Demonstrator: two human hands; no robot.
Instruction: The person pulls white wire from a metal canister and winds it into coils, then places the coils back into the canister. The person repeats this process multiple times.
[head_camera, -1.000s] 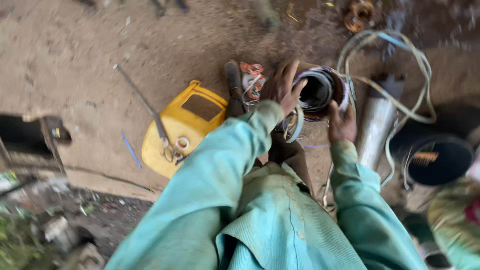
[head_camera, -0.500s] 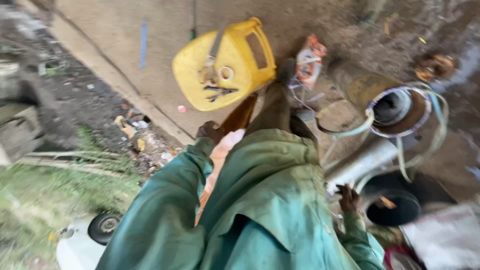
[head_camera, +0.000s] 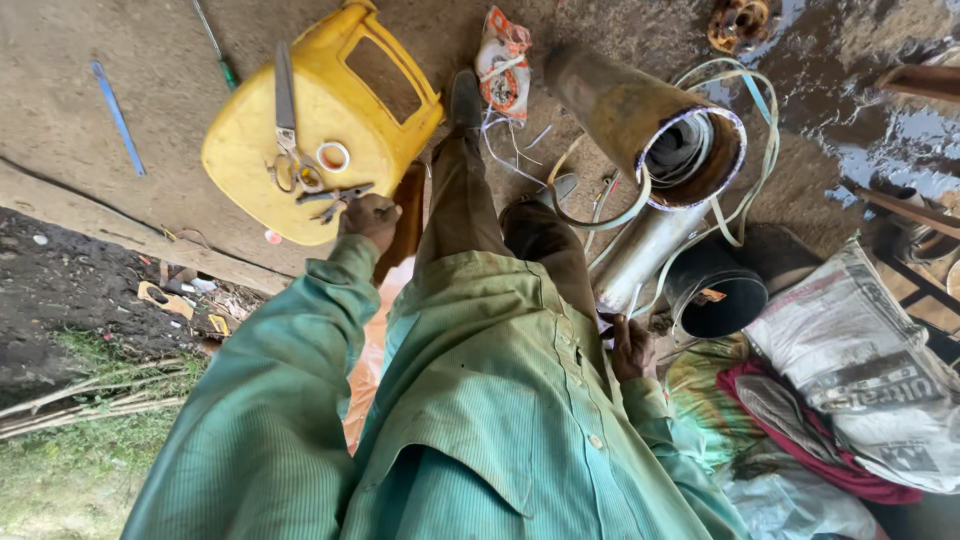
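Fingers, left hand (head_camera: 368, 218): centre-left of frame, curled down at the near edge of the yellow jerrycan, right at the handles of the pliers; cannot tell if they have closed on the handles or only touch them.
Fingers, right hand (head_camera: 632, 348): right of centre, bent loosely against the trouser leg beside the silver pipe; nothing seen gripped, and whether they are open or closed is unclear.
Concrete floor (head_camera: 80, 160): fills the upper frame, dusty at left, wet and dark at upper right.
Printed sack (head_camera: 860, 370): right edge, crumpled, lying over red and green cloth.
Yellow jerrycan (head_camera: 310, 100): upper left of centre, lying flat on the floor with a square hole cut in its upper face; serves as a tool rest.
Rusty motor casing (head_camera: 640, 115): upper right of centre, a cylinder on its side, open end showing windings inside.
Silver pipe (head_camera: 645, 250): just below the casing, angled down toward the right hand.
Black bucket (head_camera: 715, 295): right of the pipe, mouth open.
Flat cable (head_camera: 760, 130): pale loops draped around the casing mouth and the pipe.
Scissors (head_camera: 288, 120): on the jerrycan, blades pointing to the top of the frame.
Pliers (head_camera: 335, 198): on the jerrycan's near edge, just below the scissors, handles toward the left hand.
Tape roll (head_camera: 333, 157): small white ring on the jerrycan, between scissors and pliers.
Blue strip (head_camera: 118, 117): upper left, lying on the floor well apart from the jerrycan.
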